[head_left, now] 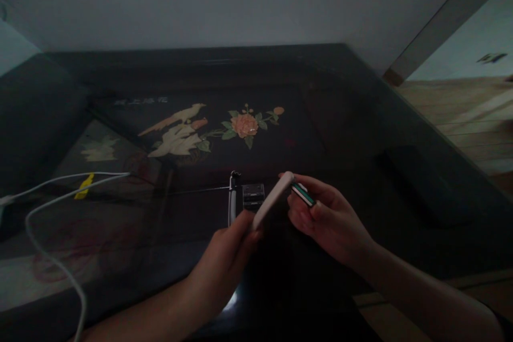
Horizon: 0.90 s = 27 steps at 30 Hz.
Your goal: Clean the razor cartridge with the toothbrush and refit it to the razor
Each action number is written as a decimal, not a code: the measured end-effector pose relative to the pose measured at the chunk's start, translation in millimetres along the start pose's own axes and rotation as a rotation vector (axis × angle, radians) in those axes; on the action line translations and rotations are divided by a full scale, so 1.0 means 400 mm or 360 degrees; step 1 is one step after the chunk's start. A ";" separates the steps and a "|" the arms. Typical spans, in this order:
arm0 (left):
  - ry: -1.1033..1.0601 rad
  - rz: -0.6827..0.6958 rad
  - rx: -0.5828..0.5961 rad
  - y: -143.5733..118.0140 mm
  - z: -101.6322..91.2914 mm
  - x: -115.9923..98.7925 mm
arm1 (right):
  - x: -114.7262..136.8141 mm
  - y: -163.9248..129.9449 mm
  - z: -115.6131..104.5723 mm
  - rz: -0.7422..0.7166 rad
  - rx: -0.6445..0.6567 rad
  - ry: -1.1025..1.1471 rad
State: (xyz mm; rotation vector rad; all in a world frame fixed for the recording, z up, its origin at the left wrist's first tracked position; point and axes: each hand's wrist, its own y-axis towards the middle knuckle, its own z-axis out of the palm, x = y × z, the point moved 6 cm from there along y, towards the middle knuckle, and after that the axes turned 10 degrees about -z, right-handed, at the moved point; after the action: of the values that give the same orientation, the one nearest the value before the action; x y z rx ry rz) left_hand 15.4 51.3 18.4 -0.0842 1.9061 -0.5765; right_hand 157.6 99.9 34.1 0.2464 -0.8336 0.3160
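A white razor handle (272, 200) is grasped at its lower end by the left hand (228, 256), low in the frame's centre; a green-striped blade cartridge (303, 194) is pinched by the right hand (328, 219) beside the handle's tip; a white cable (52, 224) lies at lower left on the dark table (360, 117).

black table (352, 117) with peach flower inlay (245, 125) (white cable (52, 256))
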 end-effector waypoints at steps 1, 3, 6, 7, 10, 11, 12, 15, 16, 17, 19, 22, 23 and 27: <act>0.0009 0.0006 0.0025 -0.002 0.004 -0.001 | 0.001 0.000 -0.001 0.0001 -0.0002 -0.0004; 0.0032 0.0034 0.0121 -0.006 0.016 -0.002 | 0.001 0.001 -0.001 0.0026 -0.0014 -0.0020; 0.0046 0.0053 0.0199 -0.011 0.025 -0.005 | 0.002 0.002 0.001 0.0062 -0.0015 -0.0018; 0.0040 0.0038 0.0166 -0.009 0.021 -0.004 | 0.002 0.002 0.002 0.0055 -0.0016 -0.0015; 0.0011 -0.0007 0.0010 -0.003 0.002 0.000 | 0.004 0.002 0.003 -0.0006 -0.0006 -0.0008; 0.0006 -0.0009 0.0001 -0.001 0.001 0.003 | 0.004 0.002 0.003 -0.0013 -0.0004 -0.0010; 0.0004 0.0004 0.0025 -0.001 0.004 0.005 | 0.004 0.001 0.003 -0.0007 -0.0005 -0.0011; 0.0012 0.0045 0.0217 -0.002 0.026 0.010 | 0.001 -0.001 0.001 0.0058 -0.0054 -0.0032; 0.0009 0.0033 0.0244 -0.003 0.030 0.011 | 0.000 -0.001 0.001 0.0075 -0.0068 -0.0036; 0.0000 0.0003 0.0229 -0.003 0.030 0.013 | 0.000 -0.001 0.001 0.0079 -0.0075 -0.0037; -0.0018 -0.0071 0.0136 -0.001 0.021 0.016 | 0.002 0.000 0.002 0.0064 -0.0076 -0.0032; -0.0004 -0.0080 0.0156 -0.003 0.023 0.016 | 0.000 0.001 -0.001 0.0062 -0.0085 -0.0042; 0.0004 -0.0056 0.0214 -0.004 0.029 0.016 | -0.001 0.001 -0.002 0.0078 -0.0084 -0.0050; -0.0059 -0.0072 0.0171 -0.004 0.025 0.021 | -0.001 -0.001 -0.001 0.0073 -0.0063 -0.0042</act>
State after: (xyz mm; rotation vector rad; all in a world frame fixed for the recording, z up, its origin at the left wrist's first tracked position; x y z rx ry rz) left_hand 20.5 43.4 9.0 -0.0681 1.8380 -0.7022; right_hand 157.9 99.8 33.4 0.1950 -0.8717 0.3397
